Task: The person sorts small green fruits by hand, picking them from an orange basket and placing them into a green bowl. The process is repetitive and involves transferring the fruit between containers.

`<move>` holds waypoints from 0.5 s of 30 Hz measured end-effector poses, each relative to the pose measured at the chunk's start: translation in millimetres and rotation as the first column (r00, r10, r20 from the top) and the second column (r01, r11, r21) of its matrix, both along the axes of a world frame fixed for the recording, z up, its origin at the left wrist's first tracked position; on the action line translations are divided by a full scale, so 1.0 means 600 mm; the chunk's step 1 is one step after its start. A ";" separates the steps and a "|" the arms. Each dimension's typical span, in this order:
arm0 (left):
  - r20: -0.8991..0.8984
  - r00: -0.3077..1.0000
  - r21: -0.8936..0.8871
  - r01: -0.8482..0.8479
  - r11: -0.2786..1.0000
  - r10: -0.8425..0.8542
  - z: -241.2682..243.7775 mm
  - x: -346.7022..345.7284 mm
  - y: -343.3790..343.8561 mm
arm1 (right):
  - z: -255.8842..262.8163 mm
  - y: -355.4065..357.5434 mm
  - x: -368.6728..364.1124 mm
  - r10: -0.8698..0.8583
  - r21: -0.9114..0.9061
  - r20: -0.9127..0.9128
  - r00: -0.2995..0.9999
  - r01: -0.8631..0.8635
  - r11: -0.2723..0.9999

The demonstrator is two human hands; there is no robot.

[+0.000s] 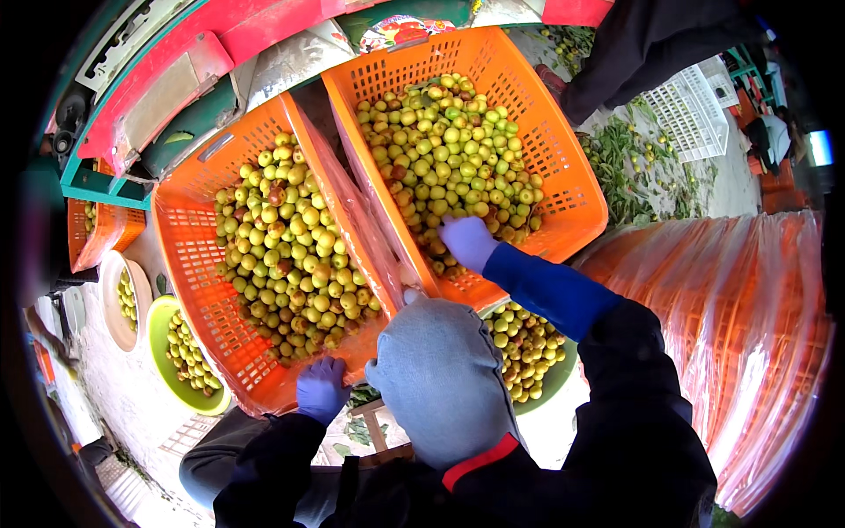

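Note:
Two orange plastic crates hold many small yellow-green round fruits, some with brown patches. My right hand (467, 243), in a purple glove, reaches into the right crate (561, 152) and touches the fruits (462, 145) near its lower left corner; its fingertips are partly hidden among them. On the lower rim of the left crate (198, 264) rests my left hand (322, 389), also gloved, beside the fruits (284, 251) of that crate. Clear plastic film lies along the crates' rims. Whether either hand grips anything cannot be made out.
A lime-green basin (158, 343) and a pale basin (105, 297) with fruits stand at left. Another green basin (548, 389) sits below the right crate. Film-wrapped orange crates (739, 297) rise at right. A person's dark-clothed leg (614, 72) and a white crate (686, 115) are at upper right.

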State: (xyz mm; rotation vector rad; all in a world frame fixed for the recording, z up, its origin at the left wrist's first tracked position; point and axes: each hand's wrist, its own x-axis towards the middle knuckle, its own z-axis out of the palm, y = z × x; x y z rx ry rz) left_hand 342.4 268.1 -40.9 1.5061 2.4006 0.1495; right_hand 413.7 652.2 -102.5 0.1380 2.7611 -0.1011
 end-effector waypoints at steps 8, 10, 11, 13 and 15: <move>-0.018 1.000 0.040 0.020 0.999 -0.019 0.013 -0.006 0.010 | -0.027 0.041 -0.181 -0.126 0.220 -0.204 0.971 0.171 0.960; -0.013 1.000 0.029 0.012 0.999 -0.012 0.012 -0.005 0.006 | 0.004 0.082 -0.218 -0.203 0.214 -0.051 0.978 0.209 0.954; 0.004 1.000 0.032 0.020 0.999 -0.020 0.005 -0.004 0.007 | -0.023 0.111 -0.232 -0.294 0.269 -0.128 0.947 0.319 0.909; 0.030 0.999 0.009 0.027 1.000 -0.028 0.002 -0.007 0.001 | -0.011 0.182 -0.248 -0.493 0.243 0.100 0.864 0.459 0.854; 0.022 0.999 0.001 0.049 0.999 -0.049 0.007 -0.010 0.007 | -0.019 0.219 -0.223 -0.614 0.206 -0.056 0.787 0.611 0.765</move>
